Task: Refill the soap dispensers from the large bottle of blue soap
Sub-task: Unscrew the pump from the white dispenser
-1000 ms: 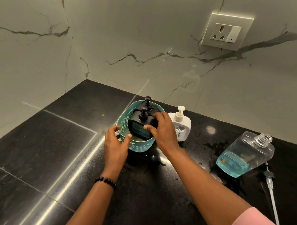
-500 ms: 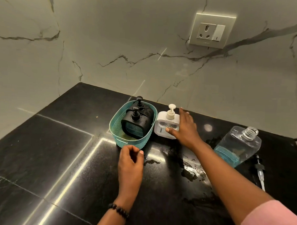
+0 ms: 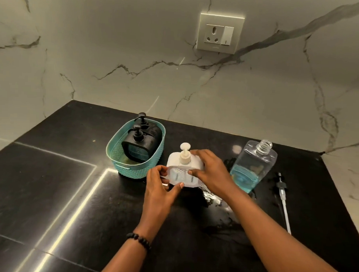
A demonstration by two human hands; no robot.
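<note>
Both hands hold a white plastic pump dispenser with a cream pump head [image 3: 183, 172] just above or on the glossy black stone bench [image 3: 50, 192]; whether its base touches the surface cannot be told. The left hand [image 3: 160, 188] grips its left side and lower edge, thumb under the front corner, while the right hand [image 3: 212, 173] wraps over its right side with the fingers reaching across the top and front. Just left of it sits a teal perforated plastic basket [image 3: 130, 166] holding 2 black pump dispensers [image 3: 141, 142], one behind the other, both upright. To the right stands the large clear plastic bottle of blue soap [image 3: 253, 165], uncapped, its liquid filling only the lower part. Beside that bottle, further right, a clear pump tube with a black collar [image 3: 282, 198] lies flat on the bench. Wet patches [image 3: 215, 200] glisten on the bench under the right wrist. A black bead bracelet [image 3: 139, 239] circles the left wrist.
</note>
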